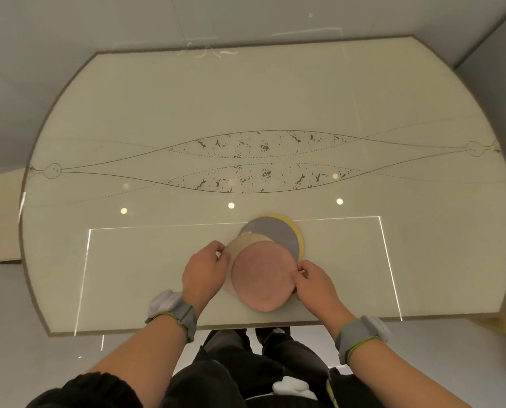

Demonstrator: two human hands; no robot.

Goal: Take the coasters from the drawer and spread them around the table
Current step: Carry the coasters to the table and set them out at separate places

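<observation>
Looking down from the head view, the coasters sit in a fanned, overlapping pile near the front edge of the pale worktop (393, 113), so the drawer part of the task seems finished and the spreading is only starting. The pink coaster (262, 275) lies on top and nearest the person, over a tan coaster (242, 241), a grey coaster (278, 234) and a yellow coaster (293, 223) that shows only as a rim at the back. The left hand (204, 269) is curled, fingertips pinched at the left edge of the tan coaster. The right hand (316, 285) is likewise curled, thumb and fingers nipping the right edge of the pink coaster. Whether either coaster is lifted clear cannot be told. The next move probably calls for peeling the pink coaster off without dragging the others, then carrying it to an open spot. Nothing else stands on the glossy worktop, only a drawn line pattern and reflected lights, so no obstacle blocks the way. No drawer shows. Both wrists wear grey bands.
</observation>
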